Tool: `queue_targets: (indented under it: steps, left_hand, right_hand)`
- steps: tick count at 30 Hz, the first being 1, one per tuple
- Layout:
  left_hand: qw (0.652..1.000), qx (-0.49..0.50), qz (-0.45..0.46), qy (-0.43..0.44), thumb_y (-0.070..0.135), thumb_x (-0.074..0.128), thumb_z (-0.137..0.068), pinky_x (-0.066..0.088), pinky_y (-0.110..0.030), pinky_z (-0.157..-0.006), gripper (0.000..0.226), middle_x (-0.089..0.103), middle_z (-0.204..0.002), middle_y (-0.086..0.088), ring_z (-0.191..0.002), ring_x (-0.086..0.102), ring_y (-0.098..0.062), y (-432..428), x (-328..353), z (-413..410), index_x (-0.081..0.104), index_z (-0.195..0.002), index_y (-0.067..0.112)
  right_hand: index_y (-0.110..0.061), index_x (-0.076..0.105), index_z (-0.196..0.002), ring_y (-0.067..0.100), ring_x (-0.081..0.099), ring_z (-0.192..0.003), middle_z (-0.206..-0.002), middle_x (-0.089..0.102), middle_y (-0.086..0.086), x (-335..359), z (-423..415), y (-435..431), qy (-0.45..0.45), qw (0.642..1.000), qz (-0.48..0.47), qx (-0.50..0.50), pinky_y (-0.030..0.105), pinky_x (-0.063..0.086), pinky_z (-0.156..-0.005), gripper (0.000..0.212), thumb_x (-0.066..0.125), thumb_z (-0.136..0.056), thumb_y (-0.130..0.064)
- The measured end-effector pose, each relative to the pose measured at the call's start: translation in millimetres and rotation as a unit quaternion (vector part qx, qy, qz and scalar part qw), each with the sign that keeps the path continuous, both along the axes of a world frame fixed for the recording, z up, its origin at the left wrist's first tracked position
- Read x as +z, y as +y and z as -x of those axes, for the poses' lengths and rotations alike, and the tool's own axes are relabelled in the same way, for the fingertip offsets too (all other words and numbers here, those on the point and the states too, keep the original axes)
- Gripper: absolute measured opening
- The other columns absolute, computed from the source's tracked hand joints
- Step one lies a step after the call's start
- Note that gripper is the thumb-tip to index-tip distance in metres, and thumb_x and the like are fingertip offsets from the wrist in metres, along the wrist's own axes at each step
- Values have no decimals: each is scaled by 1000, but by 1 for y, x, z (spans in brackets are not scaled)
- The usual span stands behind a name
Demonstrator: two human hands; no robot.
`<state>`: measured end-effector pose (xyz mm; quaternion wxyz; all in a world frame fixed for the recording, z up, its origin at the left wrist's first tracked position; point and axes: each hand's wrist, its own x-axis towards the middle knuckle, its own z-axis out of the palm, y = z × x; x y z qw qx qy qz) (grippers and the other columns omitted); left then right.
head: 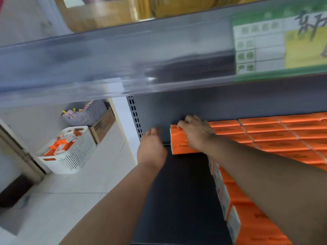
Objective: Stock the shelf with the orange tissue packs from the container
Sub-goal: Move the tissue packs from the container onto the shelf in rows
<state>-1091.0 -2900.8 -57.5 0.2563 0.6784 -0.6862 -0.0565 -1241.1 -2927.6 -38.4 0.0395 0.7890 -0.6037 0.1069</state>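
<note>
The right hand [194,133] lies on one orange tissue pack [180,149] deep in the shelf [177,191]; its fingers [182,123] are curled over the pack's far top edge and clamped on it; the pack stands on the dark shelf floor at the left end of the stocked packs [274,137], right against them. Those packs fill the right part of the shelf in tight rows, from the back wall to the front edge; the left part of the shelf floor is bare dark metal.

The left hand [152,147] hangs just beside the pack on its left, apart from it; its fingers are straight and close together, holding nothing.

On the tiled floor [79,191] to the left, well apart from the shelf, sits a white basket [74,156] with more orange packs [60,147] heaped inside; behind it stand a cardboard box [104,124] and a grey basket [90,112].

Overhead, the upper shelf [123,59] carries a clear strip along its edge; a green label [279,43] sits at its right, blurred beyond reading.
</note>
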Motion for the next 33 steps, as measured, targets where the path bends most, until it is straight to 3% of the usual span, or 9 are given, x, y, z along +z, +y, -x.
queue_targets:
  steps: [3,7,14,18,25,28,33]
  left_hand:
    - [999,-14,-41,-21,-8,43,-83,45,-31,-77,47,56,-122,-10,-108,55,-26,-2,-3,5,46,-126,10]
    - [995,-38,-83,-32,-7,42,-86,51,-37,-85,46,62,-116,-10,-105,60,-29,3,-7,12,48,-128,13]
    - [996,-50,-60,-36,-1,42,-87,48,-35,-76,39,64,-108,-9,-99,60,-27,16,2,17,50,-122,14]
    - [996,-53,-45,-63,0,41,-87,48,-37,-78,32,62,-107,-11,-99,58,-28,38,20,20,52,-115,10]
    - [988,-75,-14,-133,-4,45,-81,53,-39,-78,41,61,-110,-13,-101,57,-29,109,53,28,50,-120,8]
    - [986,-94,2,-138,1,47,-84,50,-40,-79,43,61,-114,-14,-106,56,-32,148,56,33,50,-126,10]
    - [982,-140,17,-126,9,50,-87,47,-40,-85,40,59,-124,-11,-116,51,-32,212,44,44,51,-127,12]
  right_hand:
    - [-23,42,-134,26,35,-124,-128,39,6,-6,0,-1,16,999,-21,-30,40,35,-99,56,56,-82,-7]
    - [-23,37,-137,26,36,-124,-131,37,7,-9,-1,0,31,999,-18,-40,40,36,-99,62,60,-82,-9]
    - [-19,40,-134,26,38,-123,-128,41,6,7,5,15,18,1000,13,-15,40,36,-99,59,57,-81,-1]
    - [-18,42,-133,27,38,-123,-128,41,7,21,16,42,22,999,12,-20,41,36,-98,54,50,-83,0]
    - [-19,41,-135,28,37,-127,-132,41,8,33,43,136,33,998,40,-40,42,35,-101,55,53,-83,-4]
    - [-19,44,-129,27,38,-126,-130,43,7,30,53,190,25,996,65,-51,42,36,-99,46,54,-86,-9]
    - [-19,48,-129,30,41,-121,-127,46,8,16,74,278,-1,995,98,-35,42,37,-92,48,58,-83,-9]
